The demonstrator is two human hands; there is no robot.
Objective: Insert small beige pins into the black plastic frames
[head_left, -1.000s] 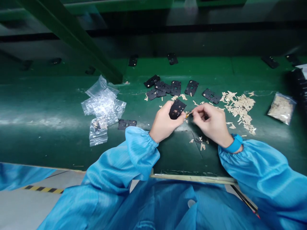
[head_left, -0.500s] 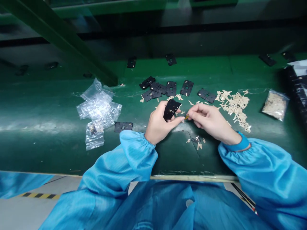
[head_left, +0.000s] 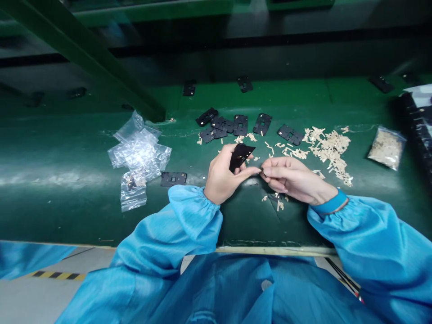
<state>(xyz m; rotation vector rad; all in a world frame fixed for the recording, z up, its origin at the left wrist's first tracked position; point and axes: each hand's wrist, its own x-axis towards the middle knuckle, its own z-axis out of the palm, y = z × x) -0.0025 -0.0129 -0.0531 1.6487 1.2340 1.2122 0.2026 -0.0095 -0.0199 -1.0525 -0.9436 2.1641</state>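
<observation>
A flat black plastic plate (head_left: 240,155) with small cut-outs is tilted up in my left hand (head_left: 225,171), whose fingers wrap behind it. My left thumb stretches right, to the fingertips of my right hand (head_left: 293,177). Those fingertips are pinched on something small and dark, mostly hidden, too small to name. Beyond my hands lie several similar black plates (head_left: 240,125), some overlapping. Small cream-coloured flat pieces (head_left: 332,150) are heaped right of my right hand, and a few more (head_left: 280,204) lie just below it.
Clear plastic bags (head_left: 140,146) are piled on the green bench (head_left: 84,202) at left, beside a single black plate (head_left: 173,179). A bag of cream pieces (head_left: 387,148) lies at right, near a black tray (head_left: 420,130). A green post (head_left: 114,72) slants down at back left.
My right hand has turned and dropped slightly, its fingers still pinched by my left thumb. The yellowish bit seen there before is now hidden. Black plates at the back have shifted slightly right.
</observation>
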